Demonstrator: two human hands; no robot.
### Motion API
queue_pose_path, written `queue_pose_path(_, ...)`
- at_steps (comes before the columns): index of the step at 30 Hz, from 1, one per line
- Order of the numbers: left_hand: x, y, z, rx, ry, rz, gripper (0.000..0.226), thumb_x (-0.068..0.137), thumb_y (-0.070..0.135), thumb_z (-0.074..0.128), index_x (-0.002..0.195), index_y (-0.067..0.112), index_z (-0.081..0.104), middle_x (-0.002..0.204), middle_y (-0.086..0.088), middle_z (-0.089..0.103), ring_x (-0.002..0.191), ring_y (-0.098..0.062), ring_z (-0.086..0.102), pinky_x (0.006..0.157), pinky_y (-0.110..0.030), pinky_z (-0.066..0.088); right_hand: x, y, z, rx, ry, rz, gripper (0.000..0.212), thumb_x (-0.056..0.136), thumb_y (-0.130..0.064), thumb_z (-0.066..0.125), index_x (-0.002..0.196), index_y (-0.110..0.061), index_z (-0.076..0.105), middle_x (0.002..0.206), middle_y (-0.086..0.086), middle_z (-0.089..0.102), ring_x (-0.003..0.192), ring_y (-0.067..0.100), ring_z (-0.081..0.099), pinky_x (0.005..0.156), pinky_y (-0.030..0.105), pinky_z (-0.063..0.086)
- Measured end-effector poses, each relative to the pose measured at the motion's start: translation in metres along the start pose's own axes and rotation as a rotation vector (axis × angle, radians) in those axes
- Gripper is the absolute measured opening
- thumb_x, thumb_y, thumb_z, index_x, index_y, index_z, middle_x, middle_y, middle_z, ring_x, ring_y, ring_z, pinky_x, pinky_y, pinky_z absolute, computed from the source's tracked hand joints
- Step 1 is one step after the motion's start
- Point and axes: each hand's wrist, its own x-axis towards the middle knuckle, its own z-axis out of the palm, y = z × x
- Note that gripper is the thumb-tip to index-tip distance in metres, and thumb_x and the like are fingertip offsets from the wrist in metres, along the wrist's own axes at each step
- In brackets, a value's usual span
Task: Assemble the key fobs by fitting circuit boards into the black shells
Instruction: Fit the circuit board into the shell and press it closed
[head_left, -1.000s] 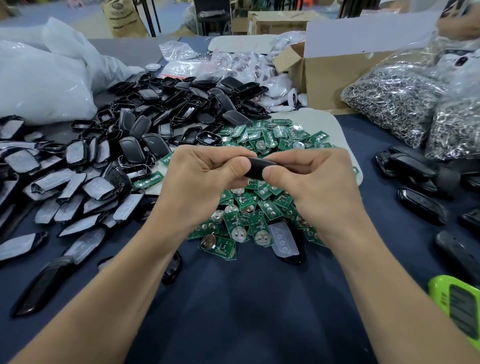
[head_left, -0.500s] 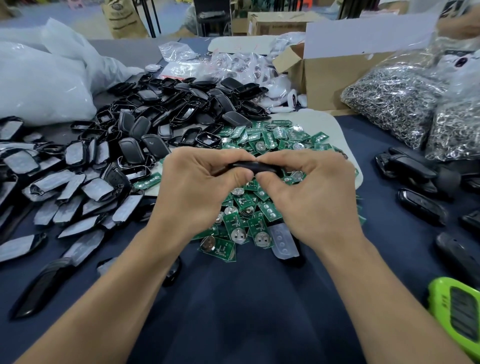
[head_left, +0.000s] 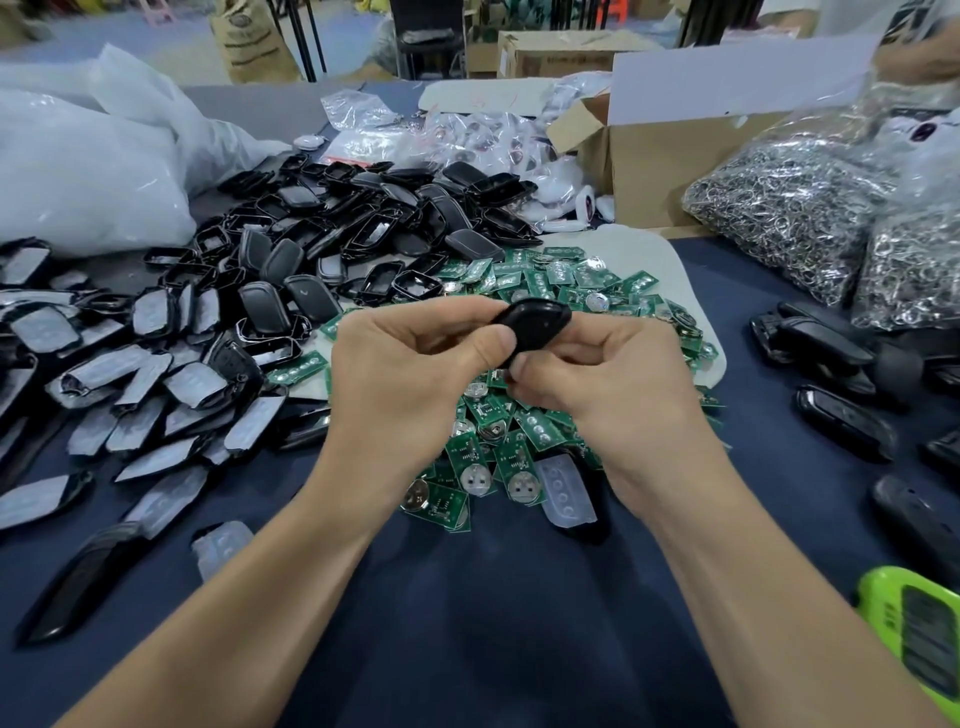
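Centre frame, fingers (head_left: 488, 349) of left hand (head_left: 395, 379) and right hand (head_left: 618, 389) are pinching one black shell (head_left: 537, 321) by its ends, probably pressing it shut.

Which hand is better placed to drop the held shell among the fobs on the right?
Right, likely: the right hand pinches the black shell and is nearer those fobs; the left hand is farther.

Big white plastic bag (head_left: 88, 176) bulging far left, brown sack (head_left: 249, 41) beyond it, open cardboard box (head_left: 670, 171) far right of centre, clear bags of shiny metal rings (head_left: 779, 208) heaped right, lime-green device (head_left: 914, 634) near right corner, dark blue cloth (head_left: 493, 597) underneath
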Motion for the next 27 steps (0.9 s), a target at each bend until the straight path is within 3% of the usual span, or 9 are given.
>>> queue_pose_path(2,-0.002,0.001,-0.002,0.159,0.007,0.068,0.033,0.08,0.004,0.086,0.089,0.036,0.083,0.086,0.016,0.08,0.084,-0.008,0.078,0.078,-0.022,0.06,0.001,0.001,-0.003,-0.107,0.028,-0.043,0.025,0.079,0.002,0.08,0.087,-0.022,0.083,0.08,0.001,0.08,0.075,0.018,0.076,0.076,0.039,0.064)
queue_pose_path(5,-0.005,0.005,-0.002,0.379,0.033,0.159,0.036,0.08,0.014,0.088,0.091,0.047,0.078,0.091,0.035,0.074,0.089,0.008,0.073,0.084,-0.012,0.055,0.004,-0.002,-0.01,-0.043,0.08,-0.093,0.03,0.076,0.004,0.081,0.091,-0.021,0.082,0.085,-0.002,0.081,0.078,0.015,0.077,0.073,0.025,0.059)
queue_pose_path(7,-0.006,0.005,-0.002,0.42,0.048,0.168,0.037,0.079,0.015,0.088,0.089,0.049,0.078,0.095,0.039,0.071,0.09,0.012,0.071,0.084,-0.008,0.052,0.004,-0.005,-0.013,-0.023,0.059,-0.129,0.028,0.076,0.005,0.08,0.086,-0.022,0.082,0.081,0.0,0.08,0.076,0.015,0.076,0.071,0.022,0.059)
queue_pose_path(9,-0.007,0.004,-0.001,0.425,0.039,0.173,0.04,0.08,0.015,0.088,0.089,0.052,0.076,0.095,0.036,0.073,0.091,0.01,0.071,0.085,-0.009,0.053,0.004,-0.005,-0.014,-0.039,0.053,-0.15,0.027,0.076,0.004,0.082,0.082,-0.022,0.082,0.079,0.001,0.08,0.075,0.017,0.076,0.071,0.025,0.059)
queue_pose_path(13,-0.005,-0.001,0.0,0.258,-0.082,0.113,0.024,0.085,0.018,0.081,0.091,0.042,0.08,0.089,0.015,0.079,0.087,-0.012,0.076,0.081,-0.031,0.061,0.003,-0.004,-0.013,0.057,0.056,-0.154,0.02,0.07,-0.002,0.084,0.078,-0.021,0.082,0.079,0.005,0.08,0.075,0.021,0.076,0.071,0.027,0.058)
queue_pose_path(17,-0.004,-0.003,0.006,0.196,-0.12,0.083,0.015,0.089,0.027,0.071,0.091,0.042,0.075,0.084,0.012,0.074,0.077,-0.008,0.068,0.07,-0.026,0.055,0.002,-0.004,-0.009,0.161,0.032,-0.128,0.022,0.07,-0.001,0.082,0.072,-0.022,0.081,0.076,0.005,0.079,0.071,0.019,0.074,0.071,0.027,0.06)
queue_pose_path(21,-0.01,-0.005,0.01,0.122,-0.145,0.047,0.01,0.092,0.026,0.064,0.086,0.033,0.062,0.086,-0.005,0.069,0.085,-0.032,0.067,0.079,-0.058,0.058,0.0,-0.003,-0.004,0.209,0.013,-0.135,0.032,0.076,0.016,0.077,0.072,-0.016,0.077,0.07,0.004,0.077,0.063,0.014,0.072,0.063,0.021,0.057)
queue_pose_path(27,-0.011,-0.003,0.012,0.144,-0.099,0.064,0.016,0.091,0.014,0.061,0.081,0.027,0.06,0.078,0.0,0.065,0.076,-0.017,0.063,0.071,-0.042,0.056,-0.003,-0.001,0.002,0.267,0.033,-0.11,0.031,0.078,0.021,0.072,0.073,-0.009,0.074,0.067,0.005,0.075,0.061,0.014,0.072,0.063,0.02,0.057)
